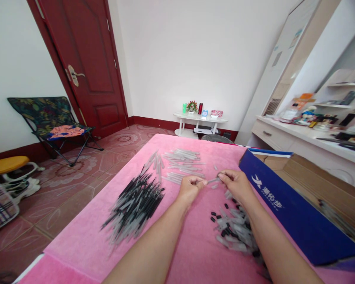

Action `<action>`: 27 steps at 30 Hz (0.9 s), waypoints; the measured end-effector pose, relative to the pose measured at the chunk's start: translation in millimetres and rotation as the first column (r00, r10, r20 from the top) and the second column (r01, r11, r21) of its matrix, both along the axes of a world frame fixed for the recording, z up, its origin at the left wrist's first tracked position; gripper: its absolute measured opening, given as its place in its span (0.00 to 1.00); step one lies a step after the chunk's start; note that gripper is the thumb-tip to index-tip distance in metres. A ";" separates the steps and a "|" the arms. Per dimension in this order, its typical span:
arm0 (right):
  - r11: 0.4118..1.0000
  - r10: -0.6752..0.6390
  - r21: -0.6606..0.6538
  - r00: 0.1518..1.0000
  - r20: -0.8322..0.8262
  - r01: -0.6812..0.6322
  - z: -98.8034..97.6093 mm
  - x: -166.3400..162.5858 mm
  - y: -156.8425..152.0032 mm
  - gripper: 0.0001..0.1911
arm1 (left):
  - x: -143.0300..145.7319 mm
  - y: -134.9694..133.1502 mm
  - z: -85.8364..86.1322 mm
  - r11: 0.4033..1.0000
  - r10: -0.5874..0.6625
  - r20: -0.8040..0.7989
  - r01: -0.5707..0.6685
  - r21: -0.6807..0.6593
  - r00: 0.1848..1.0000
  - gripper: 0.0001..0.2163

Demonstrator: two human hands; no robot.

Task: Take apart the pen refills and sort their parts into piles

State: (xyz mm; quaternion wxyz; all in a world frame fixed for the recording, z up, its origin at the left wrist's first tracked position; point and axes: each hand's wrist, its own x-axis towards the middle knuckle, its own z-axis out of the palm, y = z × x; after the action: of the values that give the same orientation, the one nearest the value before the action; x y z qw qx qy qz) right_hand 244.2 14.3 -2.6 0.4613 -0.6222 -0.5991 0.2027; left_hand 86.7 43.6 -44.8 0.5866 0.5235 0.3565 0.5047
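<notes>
Between my two hands a slim grey pen barrel [212,181] is held out level over the pink cloth. My left hand [191,187] is closed in a pinch on its left end. The fingers of my right hand [233,181] are pinched at its right end; whether they hold a cap or the barrel itself is hidden. Left of my hands lies a big pile of black and clear pen refills [137,205]. Clear pen barrels [183,154] are spread out beyond my left hand. Below my right forearm sits a heap of clear caps and small black plugs [233,228], partly covered by the arm.
A blue cardboard box [290,213] with pens inside stands at the right of the pink-covered table [85,236]. Farther off are a folding chair [47,118], a red door [83,59], a small white stand [201,117] and a cluttered white dresser [301,134].
</notes>
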 end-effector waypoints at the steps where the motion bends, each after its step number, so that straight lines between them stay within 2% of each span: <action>1: 1.000 -0.005 0.005 1.000 -0.010 0.006 -0.3 -0.8 -0.1 0.12 | -0.1 -0.3 0.1 1.000 0.006 0.005 -0.006 0.000 1.000 0.09; 6: 1.000 -0.018 0.021 0.998 -0.057 0.020 0.6 -7.4 -0.8 0.11 | -0.2 -2.3 -0.3 0.999 0.029 0.023 -0.029 0.015 0.999 0.08; 13: 0.998 -0.016 0.053 0.995 -0.100 0.021 -2.8 -9.5 -1.1 0.10 | 2.6 -3.9 -3.1 0.991 0.062 0.010 -0.063 0.117 0.998 0.08; 17: 0.999 0.013 0.034 0.996 -0.087 -0.010 2.1 -8.9 -2.3 0.11 | 0.1 0.3 -0.4 0.998 0.000 -0.006 0.000 0.065 1.000 0.09; 21: 0.997 0.036 -0.069 0.996 -0.083 -0.042 26.4 -12.9 -11.5 0.12 | -4.7 1.6 4.6 0.998 -0.066 0.110 0.066 0.001 0.992 0.16; 23: 0.996 -0.016 -0.088 0.992 -0.122 0.005 43.8 -10.0 -18.7 0.13 | -6.5 1.4 5.9 0.996 -0.068 0.208 0.080 -0.048 0.976 0.20; 25: 0.992 -0.122 -0.002 0.979 -0.163 0.123 63.2 2.1 -26.8 0.14 | -7.4 1.5 6.0 0.991 -0.071 0.275 0.099 -0.088 0.959 0.22; 27: 0.952 -0.242 0.145 0.954 -0.179 0.269 83.4 25.4 -36.8 0.14 | -7.3 2.1 5.4 0.988 -0.084 0.294 0.117 -0.097 0.952 0.23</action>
State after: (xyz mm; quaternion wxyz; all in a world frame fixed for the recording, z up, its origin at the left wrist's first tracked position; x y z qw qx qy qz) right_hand 269.6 -22.5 80.8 0.5805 -0.6355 -0.4897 0.1390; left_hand 79.4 45.7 -39.4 0.6861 0.4276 0.2676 0.5242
